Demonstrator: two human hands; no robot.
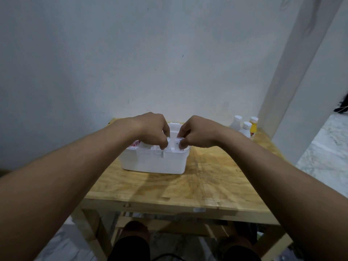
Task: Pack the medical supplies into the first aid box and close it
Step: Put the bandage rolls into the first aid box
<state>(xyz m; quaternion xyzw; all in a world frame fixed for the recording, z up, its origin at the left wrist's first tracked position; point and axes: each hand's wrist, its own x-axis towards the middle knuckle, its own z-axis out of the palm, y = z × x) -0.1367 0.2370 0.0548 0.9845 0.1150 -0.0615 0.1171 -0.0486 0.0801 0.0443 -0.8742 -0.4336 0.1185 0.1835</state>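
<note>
Box point(153, 162) sits toward the far side of the table point(207, 185). Your left hand point(153, 129) and right hand point(195, 131) come from above, and each pinches with curled fingers a small white piece point(178, 141) at its top middle, probably to work both sides evenly; latch or tray handle, I cannot tell. Three bottles point(244, 127) stand apart at the far right corner, so I judge the packing is not finished.

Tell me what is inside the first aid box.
A red-and-white item shows at the left rim of the first aid box; the left hand and right hand cover the rest.
</note>
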